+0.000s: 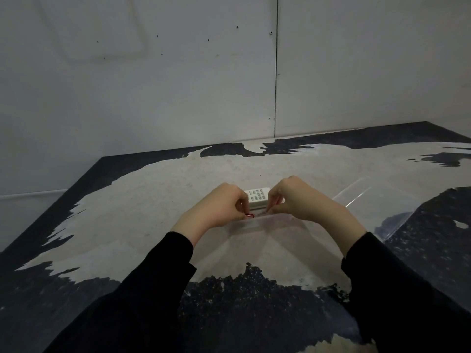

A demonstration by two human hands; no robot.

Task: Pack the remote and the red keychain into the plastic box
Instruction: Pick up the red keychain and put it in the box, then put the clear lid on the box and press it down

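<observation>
Hands: left hand and right hand met over the far rim of the box, both sleeves reaching in from the near edge of the desk.
Left fingers: pinched on the keychain, a small red piece showing at the fingertips; the low hold right at the rim looked meant for lowering it in rather than dropping it.
Right fingers: curled down to the same spot, tips touching or nearly touching the keychain or the rim; whether they gripped anything could not be told. They probably steadied the box or the chain.
Remote: white, buttons up, lay between the two hands, just beyond the box's far rim; whether it rested inside the box or on the desk was unclear.
Box: clear plastic, open, sat near the person, between the forearms, so both hands could work over it.
Lid: a clear lid lay well to the right, out of the way.
</observation>
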